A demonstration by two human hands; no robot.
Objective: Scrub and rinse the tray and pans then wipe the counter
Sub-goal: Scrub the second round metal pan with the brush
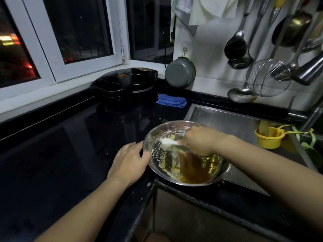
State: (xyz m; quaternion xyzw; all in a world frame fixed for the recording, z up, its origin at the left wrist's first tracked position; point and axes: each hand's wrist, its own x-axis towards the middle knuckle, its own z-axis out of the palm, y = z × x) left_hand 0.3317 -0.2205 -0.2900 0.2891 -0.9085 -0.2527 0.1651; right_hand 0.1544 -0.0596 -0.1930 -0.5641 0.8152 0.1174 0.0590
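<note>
A round steel pan [157,165] sits at the front left corner of the sink [227,119], half over the black counter [70,145]. Suds and yellow-brown greasy liquid coat its inside. My left hand [130,158] grips the pan's left rim, thumb along the edge. My right hand [201,140] reaches inside the pan and holds a pale scrubbing pad [168,143] against the inner wall; the pad is blurred.
A folded blue cloth [171,100] lies on the counter behind the pan. A black electric cooker [124,82] stands by the window. A yellow cup [269,137] sits in the sink's right side. Ladles and a strainer [269,77] hang on the wall; a grey pot [180,72] hangs lower.
</note>
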